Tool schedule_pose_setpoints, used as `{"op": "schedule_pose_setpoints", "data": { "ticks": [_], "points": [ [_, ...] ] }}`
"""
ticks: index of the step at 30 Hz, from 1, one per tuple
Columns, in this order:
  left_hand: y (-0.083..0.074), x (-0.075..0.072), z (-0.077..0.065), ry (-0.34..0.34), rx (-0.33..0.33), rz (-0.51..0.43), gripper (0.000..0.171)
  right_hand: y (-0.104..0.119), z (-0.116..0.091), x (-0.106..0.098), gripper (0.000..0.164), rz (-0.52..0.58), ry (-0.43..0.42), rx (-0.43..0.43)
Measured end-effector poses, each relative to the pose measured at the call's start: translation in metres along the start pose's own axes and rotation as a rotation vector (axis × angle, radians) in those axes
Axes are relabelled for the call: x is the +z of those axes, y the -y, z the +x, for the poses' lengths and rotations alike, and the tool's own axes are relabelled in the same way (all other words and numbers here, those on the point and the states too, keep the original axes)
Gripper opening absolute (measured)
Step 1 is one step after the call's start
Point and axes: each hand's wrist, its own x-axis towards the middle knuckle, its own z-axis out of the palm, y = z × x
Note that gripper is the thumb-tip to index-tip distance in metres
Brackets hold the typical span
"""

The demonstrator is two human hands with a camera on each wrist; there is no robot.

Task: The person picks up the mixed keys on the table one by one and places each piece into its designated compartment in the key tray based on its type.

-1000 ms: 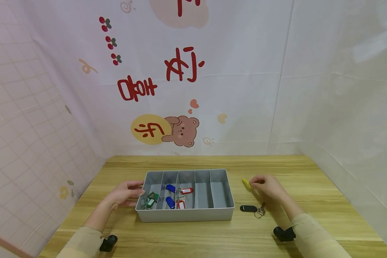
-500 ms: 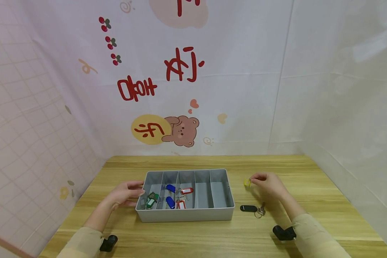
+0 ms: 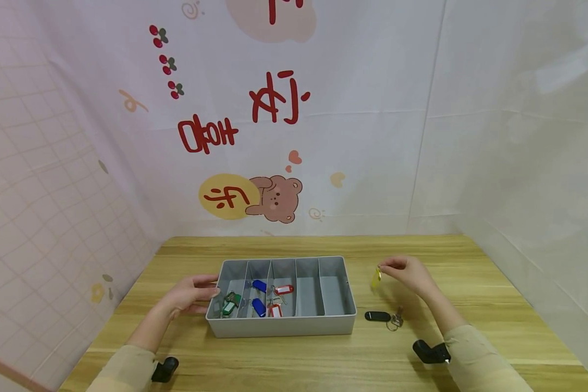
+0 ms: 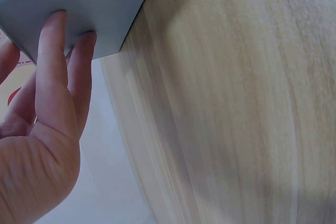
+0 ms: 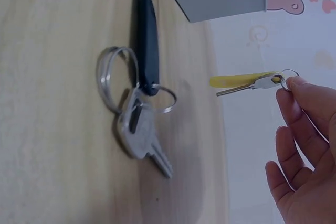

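Note:
My right hand (image 3: 410, 274) pinches the ring of a key with a yellow key tag (image 3: 376, 277), right of the tray. In the right wrist view, the tag and its silver key (image 5: 266, 82) hang from the ring between thumb and index finger, clear of the table. My left hand (image 3: 193, 294) holds the left end of a grey divided tray (image 3: 281, 327), thumb at the rim and fingers (image 4: 52, 72) against the outer wall. A black key tag (image 3: 377, 316) with a key (image 5: 137, 129) lies on the table below the right hand.
Green-tagged keys (image 3: 229, 308), blue tags (image 3: 258, 307) and red tags (image 3: 283, 289) lie in the tray's three left compartments. The two right compartments (image 3: 334, 288) show bare floors. A printed cloth (image 3: 362, 136) hangs behind the wooden table (image 3: 294, 362).
The right hand has lifted the yellow key tag slightly off the table, and the tag has swung to hang down. The left hand and tray stay in place.

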Motion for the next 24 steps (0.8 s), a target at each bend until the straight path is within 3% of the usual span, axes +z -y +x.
{"op": "schedule_pose_setpoints", "data": {
  "ticks": [24],
  "points": [
    [-0.001,0.000,0.001,-0.010,-0.013,0.010,0.068,0.049,0.008,-0.016,0.027,0.083,-0.027,-0.032]
  ]
}}
